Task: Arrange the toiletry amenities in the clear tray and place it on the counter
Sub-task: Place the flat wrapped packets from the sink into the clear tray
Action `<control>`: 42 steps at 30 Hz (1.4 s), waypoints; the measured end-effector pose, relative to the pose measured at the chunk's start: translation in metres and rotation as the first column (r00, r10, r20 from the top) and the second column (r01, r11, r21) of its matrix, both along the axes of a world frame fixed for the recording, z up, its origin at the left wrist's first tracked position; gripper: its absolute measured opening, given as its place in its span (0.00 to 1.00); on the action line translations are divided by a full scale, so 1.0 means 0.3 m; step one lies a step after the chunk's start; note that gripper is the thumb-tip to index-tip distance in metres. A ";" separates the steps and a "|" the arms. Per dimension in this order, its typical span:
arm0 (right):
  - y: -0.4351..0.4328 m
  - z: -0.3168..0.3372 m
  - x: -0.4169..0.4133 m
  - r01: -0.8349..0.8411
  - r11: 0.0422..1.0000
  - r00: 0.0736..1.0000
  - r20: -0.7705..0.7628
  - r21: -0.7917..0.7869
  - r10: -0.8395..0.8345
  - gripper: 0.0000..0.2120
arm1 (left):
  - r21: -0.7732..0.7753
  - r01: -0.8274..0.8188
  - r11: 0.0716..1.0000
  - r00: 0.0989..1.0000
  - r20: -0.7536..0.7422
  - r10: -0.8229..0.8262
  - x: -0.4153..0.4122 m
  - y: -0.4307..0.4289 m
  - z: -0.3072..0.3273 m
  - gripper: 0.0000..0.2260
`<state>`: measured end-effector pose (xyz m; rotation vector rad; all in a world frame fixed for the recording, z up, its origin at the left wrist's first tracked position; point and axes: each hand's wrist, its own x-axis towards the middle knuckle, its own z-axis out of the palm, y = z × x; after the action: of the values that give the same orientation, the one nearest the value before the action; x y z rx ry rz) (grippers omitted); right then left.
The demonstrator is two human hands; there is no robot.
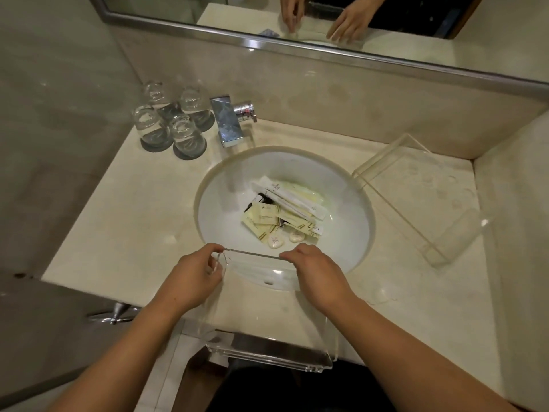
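Note:
A pile of toiletry amenities (282, 208), cream sachets, long white packets and two small soaps, lies in the white sink basin (214, 209). A clear acrylic tray (267, 331) hangs over the counter's front edge, tilted, with nothing in it. My left hand (193, 276) pinches its far left corner. My right hand (319, 273) grips its far edge on the right. A second clear acrylic piece (421, 200) rests on the counter to the right of the basin.
Several upturned glasses (172, 123) stand on dark coasters at the back left. A chrome faucet (230, 120) sits behind the basin. The beige counter (133, 221) meets walls at left and right, and a mirror (326, 22) hangs above the backsplash.

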<state>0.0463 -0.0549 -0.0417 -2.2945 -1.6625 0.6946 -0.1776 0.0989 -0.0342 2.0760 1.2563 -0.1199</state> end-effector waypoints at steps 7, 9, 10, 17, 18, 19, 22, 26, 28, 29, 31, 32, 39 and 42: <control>0.043 -0.007 0.040 0.069 0.989 0.990 -0.134 0.134 -0.051 0.16 | 0.039 0.015 0.999 1.000 0.005 -0.016 0.005 0.077 0.034 0.18; 0.084 -0.008 0.102 0.154 0.971 0.978 -0.166 0.183 -0.124 0.14 | 0.093 0.007 0.996 0.998 0.063 -0.013 0.056 0.149 0.042 0.17; 0.106 -0.016 0.136 0.178 0.964 0.976 -0.163 0.198 -0.147 0.14 | 0.112 0.039 0.993 0.995 0.084 -0.049 0.090 0.183 0.039 0.16; 0.207 -0.151 0.316 0.115 0.993 0.993 -0.029 0.040 -0.114 0.18 | 0.195 0.391 0.899 0.912 0.048 -0.407 0.333 0.352 -0.105 0.14; 0.217 -0.175 0.332 0.105 0.994 0.994 -0.009 0.005 -0.105 0.20 | 0.204 0.429 0.880 0.894 0.043 -0.446 0.366 0.366 -0.127 0.14; 0.226 -0.200 0.345 0.094 0.995 0.996 0.008 -0.033 -0.094 0.22 | 0.206 0.466 0.860 0.874 0.045 -0.484 0.398 0.376 -0.149 0.15; 0.247 -0.268 0.360 0.049 0.993 0.996 0.083 -0.109 -0.040 0.28 | 0.197 0.585 0.787 0.799 0.030 -0.601 0.496 0.381 -0.210 0.16; 0.267 -0.317 0.366 0.038 0.994 0.981 0.194 -0.099 -0.018 0.25 | 0.217 0.707 0.674 0.698 -0.054 -0.714 0.597 0.377 -0.290 0.19; 0.272 -0.332 0.369 0.072 0.996 0.976 0.212 -0.051 -0.060 0.17 | 0.209 0.738 0.641 0.664 -0.062 -0.745 0.631 0.376 -0.316 0.19; 0.272 -0.337 0.371 0.094 0.995 0.975 0.202 -0.021 -0.088 0.14 | 0.202 0.745 0.636 0.657 -0.056 -0.752 0.645 0.375 -0.325 0.19; 0.269 -0.342 0.377 0.135 0.990 0.977 0.162 0.044 -0.140 0.12 | 0.189 0.746 0.638 0.655 -0.034 -0.755 0.663 0.379 -0.340 0.19; 0.268 -0.341 0.382 0.157 0.985 0.977 0.134 0.077 -0.166 0.12 | 0.184 0.741 0.645 0.659 -0.020 -0.752 0.669 0.383 -0.345 0.19; 0.262 -0.280 0.391 0.240 0.956 0.969 -0.107 0.169 -0.225 0.07 | 0.150 0.683 0.715 0.709 0.102 -0.698 0.678 0.399 -0.269 0.12; 0.263 -0.235 0.372 0.224 0.951 0.972 -0.121 0.214 -0.201 0.05 | 0.112 0.654 0.748 0.726 0.184 -0.663 0.654 0.388 -0.215 0.08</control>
<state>0.1579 0.0239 -0.1121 -2.1958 -1.3483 0.5305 0.0187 0.2154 -0.0986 2.4100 0.3378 -0.1859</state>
